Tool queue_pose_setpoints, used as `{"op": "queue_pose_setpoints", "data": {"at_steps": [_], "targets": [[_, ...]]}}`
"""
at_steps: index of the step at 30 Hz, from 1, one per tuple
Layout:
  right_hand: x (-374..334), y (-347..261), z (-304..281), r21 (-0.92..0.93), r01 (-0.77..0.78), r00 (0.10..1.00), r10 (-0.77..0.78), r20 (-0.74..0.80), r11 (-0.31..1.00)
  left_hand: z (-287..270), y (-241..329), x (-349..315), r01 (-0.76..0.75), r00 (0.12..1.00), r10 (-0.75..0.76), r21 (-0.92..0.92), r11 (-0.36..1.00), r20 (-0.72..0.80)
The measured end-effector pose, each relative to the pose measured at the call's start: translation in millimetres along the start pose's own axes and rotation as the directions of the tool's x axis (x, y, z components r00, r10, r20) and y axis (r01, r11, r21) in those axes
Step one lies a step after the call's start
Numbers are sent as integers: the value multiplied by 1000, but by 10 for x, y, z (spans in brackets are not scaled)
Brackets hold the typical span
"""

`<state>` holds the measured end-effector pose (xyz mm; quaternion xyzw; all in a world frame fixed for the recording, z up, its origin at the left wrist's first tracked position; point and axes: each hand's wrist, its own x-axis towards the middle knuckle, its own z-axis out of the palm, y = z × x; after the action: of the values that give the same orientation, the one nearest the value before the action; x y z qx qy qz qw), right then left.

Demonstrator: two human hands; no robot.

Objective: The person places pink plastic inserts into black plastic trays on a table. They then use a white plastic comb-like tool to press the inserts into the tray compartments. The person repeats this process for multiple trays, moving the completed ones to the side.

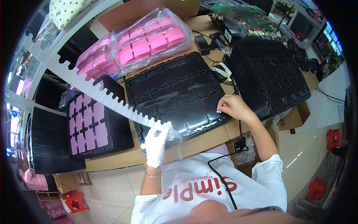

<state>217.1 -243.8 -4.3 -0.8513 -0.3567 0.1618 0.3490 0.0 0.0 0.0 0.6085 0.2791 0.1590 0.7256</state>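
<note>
My left hand (156, 143), in a white glove, is closed on one end of a long white notched strip (99, 93). The strip slants away to the far left, its row of notches along the upper edge. A thin pale band (179, 145) hangs beside that hand; what it is made of I cannot tell. Bare, my right hand (235, 106) pinches a small white piece (219, 110) over the right part of a black plastic tray (175, 87). The tray, with cross-shaped ridges, lies in front of me, and my left hand is at its near left edge.
A tall stack of black trays (268, 74) stands right. At the left, a black tray holds pink-purple pads (87, 125), beside another black stack (48, 140). Bagged pink pieces (153, 39) lie behind. Green circuit boards (246, 16), a black adapter (202, 44) and cables crowd the back.
</note>
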Motion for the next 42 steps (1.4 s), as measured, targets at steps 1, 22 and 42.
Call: {"op": "queue_pose_setpoints", "data": {"at_steps": [1, 22, 42], "targets": [[11, -9, 48, -27, 38, 998, -39, -39, 999, -15, 24, 6, 7, 1000, -7, 19, 1000, 2], [111, -53, -104, -125, -43, 996, 53, 75, 991, 5, 14, -42, 5, 999, -5, -4, 1000, 42], [-1478, -53, -380, 181, -263, 935, 204, 291, 948, -506, -3, -387, 10, 967, -55, 180, 984, 247]]}}
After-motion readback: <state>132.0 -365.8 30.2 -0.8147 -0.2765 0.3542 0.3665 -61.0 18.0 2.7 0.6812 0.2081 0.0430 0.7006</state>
